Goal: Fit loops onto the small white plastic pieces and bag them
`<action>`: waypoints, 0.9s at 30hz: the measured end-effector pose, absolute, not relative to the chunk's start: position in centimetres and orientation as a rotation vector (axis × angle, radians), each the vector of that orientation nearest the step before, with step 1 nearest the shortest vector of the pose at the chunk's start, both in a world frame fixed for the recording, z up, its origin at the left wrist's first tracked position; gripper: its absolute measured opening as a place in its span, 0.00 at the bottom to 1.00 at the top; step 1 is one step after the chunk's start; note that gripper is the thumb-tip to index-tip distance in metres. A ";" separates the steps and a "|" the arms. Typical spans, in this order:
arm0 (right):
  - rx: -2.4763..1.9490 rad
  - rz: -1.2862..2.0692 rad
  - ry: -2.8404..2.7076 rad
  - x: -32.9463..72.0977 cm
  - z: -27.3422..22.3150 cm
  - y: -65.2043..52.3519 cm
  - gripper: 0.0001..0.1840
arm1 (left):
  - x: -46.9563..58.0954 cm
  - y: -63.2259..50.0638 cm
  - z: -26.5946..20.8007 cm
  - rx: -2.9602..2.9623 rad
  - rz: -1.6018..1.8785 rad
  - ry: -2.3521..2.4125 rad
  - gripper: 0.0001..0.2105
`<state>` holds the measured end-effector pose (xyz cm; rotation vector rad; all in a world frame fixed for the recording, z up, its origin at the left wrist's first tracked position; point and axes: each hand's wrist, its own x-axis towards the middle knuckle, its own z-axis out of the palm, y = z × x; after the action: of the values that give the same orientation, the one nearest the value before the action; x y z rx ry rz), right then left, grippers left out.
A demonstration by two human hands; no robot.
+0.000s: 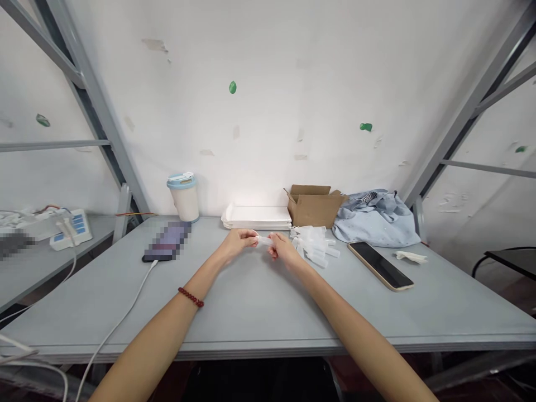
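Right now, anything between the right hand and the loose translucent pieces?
Nothing visible: the loose translucent pieces lie close beside the right hand. That hand is occupied, though, pinching another translucent piece with the left hand.

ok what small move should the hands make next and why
Perhaps let the left hand release the small translucent piece, leaving it with the right hand: both hold it, and similar pieces lie close by the right hand. Whether it is finished, I can't tell.

From the head, above the near edge, the table [259,312] is viewed forward and downward; the wall [268,117] is faced squarely, the left hand [238,243] and right hand [283,248] roughly centred.
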<state>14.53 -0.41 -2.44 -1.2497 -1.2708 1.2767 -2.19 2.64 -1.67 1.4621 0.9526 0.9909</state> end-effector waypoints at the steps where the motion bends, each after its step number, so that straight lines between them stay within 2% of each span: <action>1: -1.250 1.296 -1.261 14.7 -2.3 -0.4 0.10 | -2.1 2.6 -1.6 1.482 0.990 0.951 0.13; 7: -1.211 1.418 -1.193 15.3 -1.9 -0.2 0.12 | -1.9 2.3 -1.7 1.444 1.003 0.917 0.12; 10: -1.210 1.436 -1.173 15.3 -1.7 -0.3 0.13 | -1.7 2.3 -2.0 1.340 0.981 0.842 0.13; 15: -1.234 1.400 -1.212 15.0 -1.4 -0.5 0.12 | -1.6 1.8 -1.6 1.281 0.853 0.981 0.17; 22: -1.320 1.376 -1.216 15.0 -1.2 -0.7 0.12 | -1.7 1.2 -1.1 1.476 0.861 0.945 0.13; 27: -1.280 1.371 -1.193 15.2 -1.5 -0.4 0.18 | -1.4 1.2 -1.1 1.366 0.844 0.944 0.11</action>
<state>15.15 -0.43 -1.49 -1.2802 -1.1926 1.3709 -1.44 1.16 -1.11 1.3664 0.9438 0.8440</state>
